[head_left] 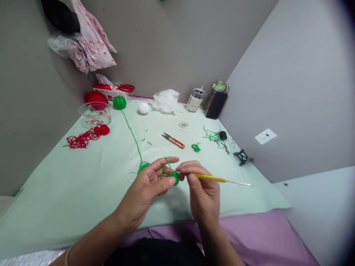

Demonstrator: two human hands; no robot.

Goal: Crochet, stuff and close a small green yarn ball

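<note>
Between thumb and fingers, my left hand (151, 184) pinches a small round green crochet piece (174, 178), and green yarn loops over its raised index finger. My right hand (203, 192) grips a yellow-handled crochet hook (209, 178) like a pencil. The hook's far metal end points right, while its working tip meets the green piece; the exact stitch is too small to make out. Behind my left hand lies more green crochet or yarn (143, 166), partly hidden. A green strand (131, 129) runs from there back to a green yarn ball (119, 102).
Orange thread snips (173, 140) lie beyond my hands, near a green yarn scrap (196, 147). Red yarn (83, 139) and a clear plastic tub (95, 115) are at left. White stuffing (166, 101), a tin can (195, 99) and a dark phone-like object (216, 105) stand along the back.
</note>
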